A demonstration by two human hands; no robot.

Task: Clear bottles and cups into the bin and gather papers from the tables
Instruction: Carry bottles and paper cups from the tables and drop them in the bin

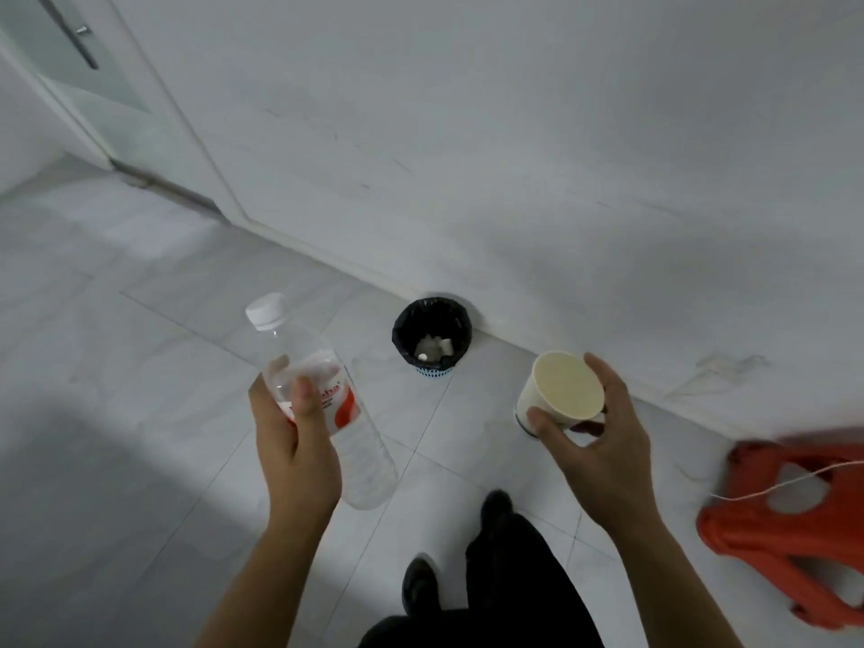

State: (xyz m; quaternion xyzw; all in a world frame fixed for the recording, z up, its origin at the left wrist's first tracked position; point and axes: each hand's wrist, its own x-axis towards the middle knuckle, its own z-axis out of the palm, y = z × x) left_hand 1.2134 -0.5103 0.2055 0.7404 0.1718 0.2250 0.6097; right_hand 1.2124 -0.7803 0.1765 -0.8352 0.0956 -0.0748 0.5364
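Clear plastic bottle [322,404] with a white cap sits gripped in your left hand [292,441]. Your right hand [603,441] pinches a white paper cup [558,390]; the black-lined bin [432,336] stands centre frame.

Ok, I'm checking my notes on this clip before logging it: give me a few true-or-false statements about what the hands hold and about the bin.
1. The left hand grips a clear bottle with a white cap. True.
2. The right hand holds nothing. False: it holds a paper cup.
3. The bin stands on the floor beside the wall. True.
4. The bin is empty. False: pale rubbish lies inside it.
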